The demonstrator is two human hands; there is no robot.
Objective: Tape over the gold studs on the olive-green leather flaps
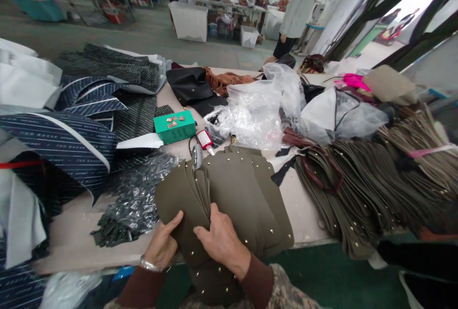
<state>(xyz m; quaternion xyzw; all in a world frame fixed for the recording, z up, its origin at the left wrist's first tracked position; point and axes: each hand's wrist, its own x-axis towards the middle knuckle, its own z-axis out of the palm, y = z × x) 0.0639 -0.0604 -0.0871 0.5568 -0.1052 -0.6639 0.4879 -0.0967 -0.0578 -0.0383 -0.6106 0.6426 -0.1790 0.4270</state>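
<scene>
Between left fingers (174, 222) and right fingers (215, 214), touching both, lie olive panels (189, 204).

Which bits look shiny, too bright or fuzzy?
Head view: the clear plastic bags have whitish glare; the opening at upper right looks washed out; the white stack at the left edge is smeary; the faraway white bin looks soft; the olive pieces and their gold studs look clearer.

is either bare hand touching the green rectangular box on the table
No, the left hand and right hand both touch olive gold-studded panels, while the green rectangular box sits apart, farther back.
</scene>
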